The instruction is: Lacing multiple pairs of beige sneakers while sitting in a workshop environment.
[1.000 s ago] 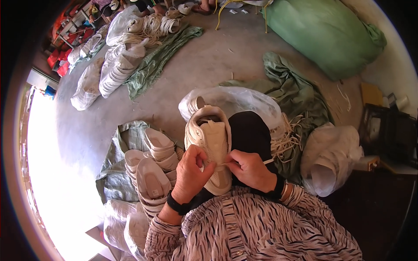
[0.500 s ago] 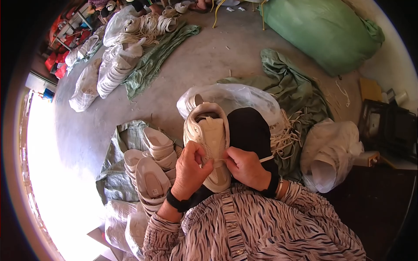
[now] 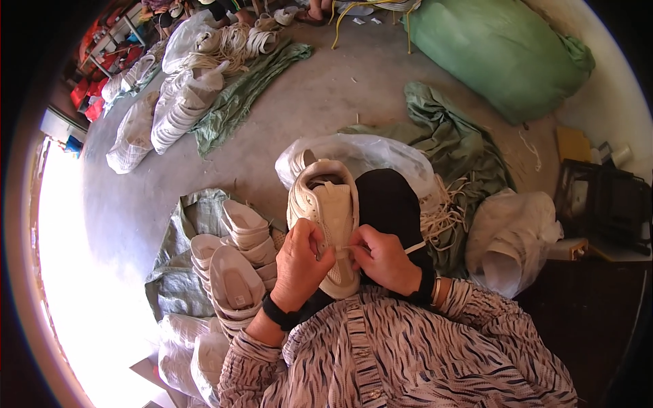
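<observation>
A cream sneaker [image 3: 335, 207] rests on my lap with its heel opening away from me and its toe toward my body. My left hand [image 3: 301, 262] is closed in a pinch at the left of the lower lacing area. Opposite it, my right hand [image 3: 386, 260] pinches a pale flat shoelace [image 3: 415, 247], whose loose end sticks out to the right over my dark trouser leg. A short stretch of lace crosses the shoe between my fingertips. The upper eyelets on the left side hold no lace.
Stacked cream shoe uppers [image 3: 236, 279] lie at my left on a woven sheet [image 3: 170, 285]. A bundle of laces [image 3: 445, 211] lies right of my knee, near a plastic bag [image 3: 510, 234]. A large green sack [image 3: 496, 58] stands far right; people sit at the back.
Both hands stay pinched at nearly the same spot on the sneaker, with only slight finger movement. The view has shifted a little.
</observation>
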Demonstrator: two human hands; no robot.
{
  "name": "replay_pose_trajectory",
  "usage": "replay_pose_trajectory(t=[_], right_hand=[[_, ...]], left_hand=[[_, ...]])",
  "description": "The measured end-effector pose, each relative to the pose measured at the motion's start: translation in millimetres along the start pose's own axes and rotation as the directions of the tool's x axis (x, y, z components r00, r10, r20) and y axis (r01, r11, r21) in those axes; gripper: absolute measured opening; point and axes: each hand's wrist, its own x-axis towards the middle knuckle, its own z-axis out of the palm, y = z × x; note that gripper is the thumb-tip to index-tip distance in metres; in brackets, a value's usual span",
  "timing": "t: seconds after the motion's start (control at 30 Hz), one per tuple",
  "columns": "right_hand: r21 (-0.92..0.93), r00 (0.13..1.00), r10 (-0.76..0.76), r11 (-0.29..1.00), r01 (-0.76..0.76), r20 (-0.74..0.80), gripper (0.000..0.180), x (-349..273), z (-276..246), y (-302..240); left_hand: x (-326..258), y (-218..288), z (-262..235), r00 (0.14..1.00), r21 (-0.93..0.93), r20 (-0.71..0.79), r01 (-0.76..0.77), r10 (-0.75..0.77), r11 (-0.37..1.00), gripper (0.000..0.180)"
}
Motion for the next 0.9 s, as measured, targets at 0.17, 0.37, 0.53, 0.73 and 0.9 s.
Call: replay_pose_trajectory(t=[0.17,0.37,0.53,0.73,0.9], right_hand=[[-0.081,0.997,-0.034,0.996,0.029,-0.063,0.006,-1.0,4.0,2.9],[0.23,0.996,0.094,0.969,-0.093,0.007,0.006,7.0,3.4,-1.0],[0.319,0.968,0.222,0.915,-0.248,0.117,0.007,10.0,14.7,0.2],[-0.141,0.991,-0.123,0.983,0.115,-0.049,0.011,4.9,9.8,-5.3],[-0.251,0.984,-0.165,0.958,0.142,-0.073,0.011,2.1,-1.8,-2.1]], left_hand=[[-0.5,-2.6,4.0,1.0,0.024,-0.017,-0.009,0.009,1.0,0.029],[2.5,-3.3,-2.2,1.0,-0.053,0.006,-0.01,0.01,0.999,0.027],[-7.4,-6.6,-3.8,1.0,-0.064,-0.012,0.014,-0.014,0.998,0.027],[-17.3,-8.4,0.8,0.992,-0.018,-0.098,-0.085,0.083,0.996,0.027],[-24.6,-4.0,-0.2,0.977,0.006,-0.111,-0.182,0.182,0.983,0.027]])
